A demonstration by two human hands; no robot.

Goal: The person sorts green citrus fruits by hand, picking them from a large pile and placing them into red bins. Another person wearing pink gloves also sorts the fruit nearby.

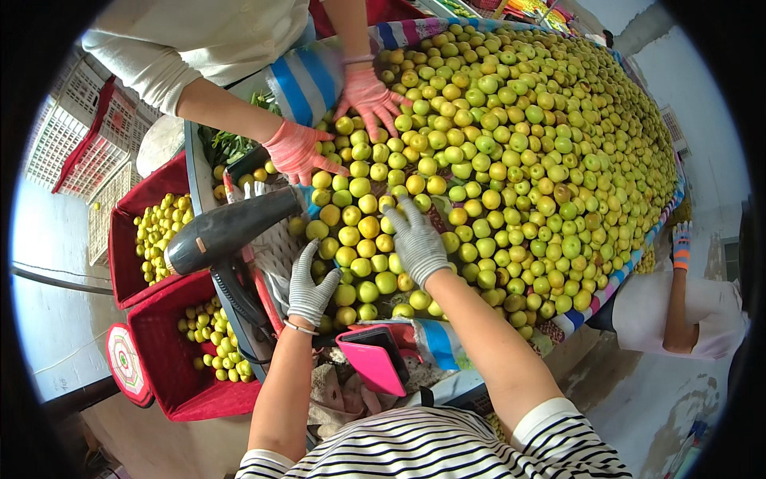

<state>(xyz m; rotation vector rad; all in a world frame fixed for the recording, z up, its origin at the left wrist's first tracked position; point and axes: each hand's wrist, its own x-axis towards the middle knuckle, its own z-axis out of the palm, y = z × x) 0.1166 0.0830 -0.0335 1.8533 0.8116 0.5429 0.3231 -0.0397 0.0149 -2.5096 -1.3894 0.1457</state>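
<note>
Small round yellow-green fruits [538, 149], which look like jujubes, cover the sloping cloth-lined sorting table in front of me. My right hand [417, 242], in a grey striped knit glove, lies palm down over the near fruits with its fingertips apart, touching them. No fruit can be seen gripped in it, though its palm is hidden. My left hand [311, 287], gloved the same way, hovers at the left edge of the fruits, thumb apart from the fingers and nothing between them. Just beyond it, a black hair dryer [233, 230] is fixed at the table's edge, its nozzle towards the fruits.
Across the table, a co-worker's pink-gloved hands [299, 152] rest on the fruits. Two red-lined crates [197, 395] holding fruits stand at left, beside a round stool [127, 362]. A pink phone case [372, 362] leans before me. Another person [670, 311] is at right.
</note>
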